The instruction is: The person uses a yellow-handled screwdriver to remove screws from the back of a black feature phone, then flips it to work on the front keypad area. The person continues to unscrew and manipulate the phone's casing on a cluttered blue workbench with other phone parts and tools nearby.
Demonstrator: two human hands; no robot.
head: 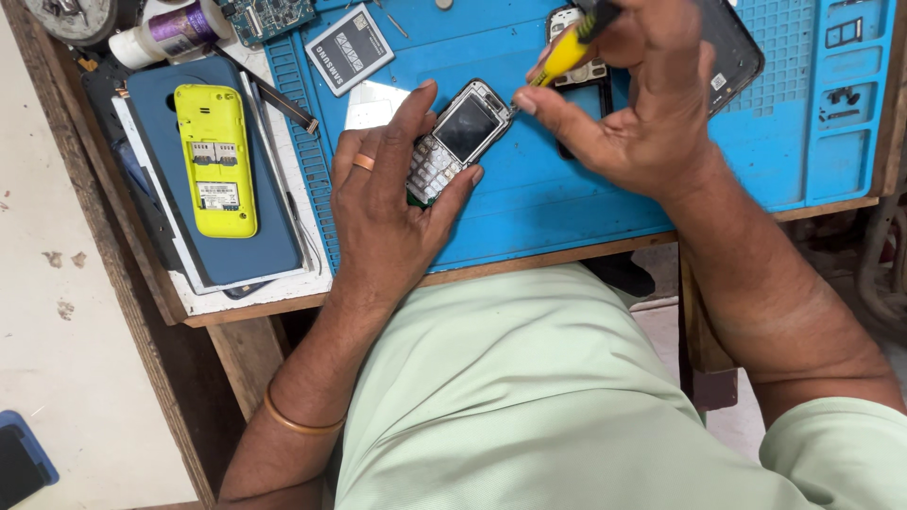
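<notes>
My left hand (387, 203) grips a small keypad phone (455, 140) with its front cover off, screen and keys facing up, over a blue work mat (529, 198). My right hand (633, 104) holds a yellow-handled screwdriver (567, 49), with its tip at the phone's upper right corner. A ring sits on one left finger and a bangle on the left wrist.
A yellow phone back (215, 156) lies on a dark blue tablet-like slab (222, 227) at left. A phone battery (350, 47), a circuit board (269, 17), a small bottle (170, 33) and another opened phone (590, 71) lie at the far side. The wooden table edge (529, 260) runs below the mat.
</notes>
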